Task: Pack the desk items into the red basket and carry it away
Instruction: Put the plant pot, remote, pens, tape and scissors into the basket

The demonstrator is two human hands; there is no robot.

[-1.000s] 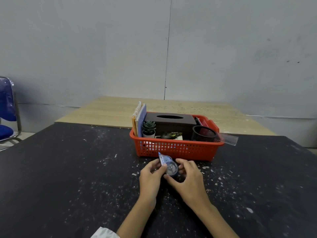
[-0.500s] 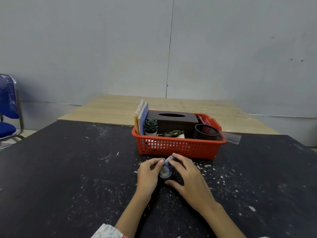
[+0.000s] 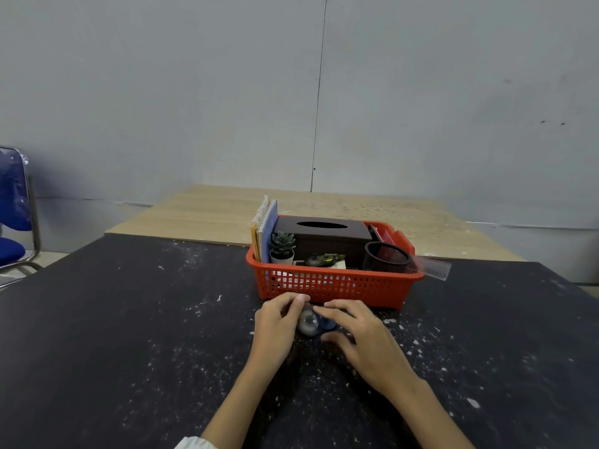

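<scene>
A plain grey wall (image 3: 194, 92) fills the background in front of you, with a pale wooden surface (image 3: 207, 218) at its foot and a blue chair (image 3: 13, 205) off at your nine o'clock. Nearer you lies the dark, white-flecked desk (image 3: 129, 335), and on it, at your twelve o'clock, stands the red basket (image 3: 334, 285). Inside it, a brown tissue box (image 3: 324, 234) sits toward the back, spiral notebooks (image 3: 264, 228) stand upright against the basket's nine o'clock wall, a black mesh cup (image 3: 387, 257) stands at its three o'clock end, and a small potted succulent (image 3: 282, 246) sits just beside the notebooks. A clear ruler (image 3: 432, 267) pokes out over the three o'clock rim. Just on your side of the basket's near wall, your left hand (image 3: 275, 322) and right hand (image 3: 359, 335) meet low over the desk around a small blue and clear dispenser (image 3: 309, 322), possibly a tape roller; it is too blurred to be sure. Your left hand's grip curls its fingers against the item's nine o'clock side, and your right hand's grip pinches it from three o'clock, fingers over the top and thumb beneath.
</scene>
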